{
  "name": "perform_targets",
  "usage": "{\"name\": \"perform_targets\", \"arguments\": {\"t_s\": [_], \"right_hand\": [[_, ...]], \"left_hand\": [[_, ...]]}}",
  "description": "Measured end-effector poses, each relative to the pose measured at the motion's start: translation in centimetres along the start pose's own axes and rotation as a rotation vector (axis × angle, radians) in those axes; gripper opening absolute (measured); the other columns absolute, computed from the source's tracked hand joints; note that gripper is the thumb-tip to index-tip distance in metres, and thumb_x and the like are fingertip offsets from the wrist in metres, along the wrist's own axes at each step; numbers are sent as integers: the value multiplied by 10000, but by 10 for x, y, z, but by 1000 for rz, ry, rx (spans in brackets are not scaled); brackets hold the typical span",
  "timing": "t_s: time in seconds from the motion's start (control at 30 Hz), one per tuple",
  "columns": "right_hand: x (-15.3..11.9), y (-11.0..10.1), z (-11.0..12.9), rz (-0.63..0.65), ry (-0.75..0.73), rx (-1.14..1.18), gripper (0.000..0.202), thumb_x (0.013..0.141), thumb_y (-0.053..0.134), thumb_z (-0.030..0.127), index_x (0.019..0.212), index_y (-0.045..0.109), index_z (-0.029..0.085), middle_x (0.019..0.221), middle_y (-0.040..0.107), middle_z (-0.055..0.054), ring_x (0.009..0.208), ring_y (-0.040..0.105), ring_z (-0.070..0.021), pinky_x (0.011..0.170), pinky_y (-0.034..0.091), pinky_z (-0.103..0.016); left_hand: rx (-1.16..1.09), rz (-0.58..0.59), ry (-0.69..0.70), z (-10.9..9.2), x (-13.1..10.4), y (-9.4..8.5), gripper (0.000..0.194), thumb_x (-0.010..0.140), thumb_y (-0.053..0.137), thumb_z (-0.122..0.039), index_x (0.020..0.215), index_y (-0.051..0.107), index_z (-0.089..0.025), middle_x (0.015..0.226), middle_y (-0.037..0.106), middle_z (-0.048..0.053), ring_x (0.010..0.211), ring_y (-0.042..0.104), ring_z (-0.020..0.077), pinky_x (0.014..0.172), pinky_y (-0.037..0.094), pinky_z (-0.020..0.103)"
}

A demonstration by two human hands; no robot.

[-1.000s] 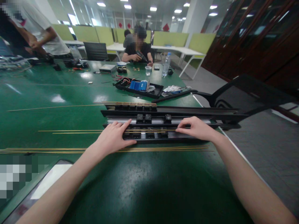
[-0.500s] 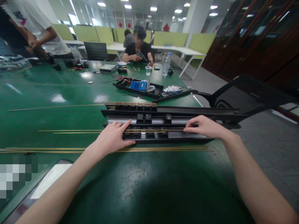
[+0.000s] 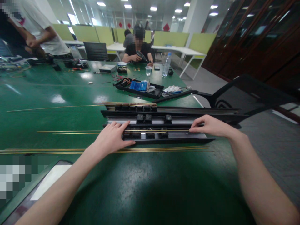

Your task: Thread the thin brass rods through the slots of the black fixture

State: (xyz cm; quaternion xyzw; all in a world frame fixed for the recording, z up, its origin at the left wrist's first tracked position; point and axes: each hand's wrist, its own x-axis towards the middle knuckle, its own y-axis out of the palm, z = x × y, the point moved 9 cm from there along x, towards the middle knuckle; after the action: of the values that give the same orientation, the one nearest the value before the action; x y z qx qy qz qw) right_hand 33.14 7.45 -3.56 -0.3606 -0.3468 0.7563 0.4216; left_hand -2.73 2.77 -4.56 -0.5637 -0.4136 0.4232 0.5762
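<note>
My left hand [image 3: 113, 136] lies across the left end of the near black channel rail [image 3: 178, 140], thumb on its near edge and index finger along its far edge. Inside that rail sit several small black blocks [image 3: 150, 133]. Two thin brass rods run lengthwise over the blocks, passing under my left hand and out over the table to the left. My right hand [image 3: 205, 125] is closed in a pinch at the right end of the longer brass rod [image 3: 177, 130], above the rail's right half. The very tip is hidden by the fingers.
Behind is another black rail [image 3: 180, 121] with blocks, then a further one topped with brass rods [image 3: 131, 104]. More rods [image 3: 164, 149] lie nearer me. Farther off are a black tray [image 3: 159, 91], gloves [image 3: 172, 90], a bottle [image 3: 167, 65] and a person holding a power tool.
My right hand has shifted a little to the right, still pinching. My left hand and the rail stay in place, and the rods' left ends look unmoved.
</note>
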Motion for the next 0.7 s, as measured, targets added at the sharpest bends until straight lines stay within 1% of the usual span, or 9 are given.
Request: {"name": "perform_targets", "arguments": {"t_s": [0.33, 0.57, 0.7], "right_hand": [[-2, -3, -14, 25, 34, 7, 401, 750, 705, 609, 808, 797, 223, 772, 755, -32, 755, 632, -226, 669, 448, -310], [-7, -8, -22, 33, 72, -7, 430, 732, 695, 646, 766, 791, 228, 738, 736, -36, 728, 626, -222, 650, 440, -314], [-9, -11, -28, 28, 85, -11, 446, 724, 691, 663, 773, 788, 231, 729, 722, -31, 718, 619, -223, 638, 437, -316]], "left_hand": [[22, 14, -13, 0, 0, -1, 1012, 762, 475, -817, 1523, 386, -156, 1249, 663, 192, 1173, 569, 376, 977, 442, 465], [24, 15, -7, 0, 0, -1, 965, 765, 460, -819, 1455, 479, -146, 1229, 668, 197, 1137, 570, 376, 954, 446, 467], [-1, 11, -7, 1, 0, -1, 939, 760, 475, -813, 1427, 510, -153, 1213, 675, 195, 1129, 569, 379, 950, 442, 470]]}}
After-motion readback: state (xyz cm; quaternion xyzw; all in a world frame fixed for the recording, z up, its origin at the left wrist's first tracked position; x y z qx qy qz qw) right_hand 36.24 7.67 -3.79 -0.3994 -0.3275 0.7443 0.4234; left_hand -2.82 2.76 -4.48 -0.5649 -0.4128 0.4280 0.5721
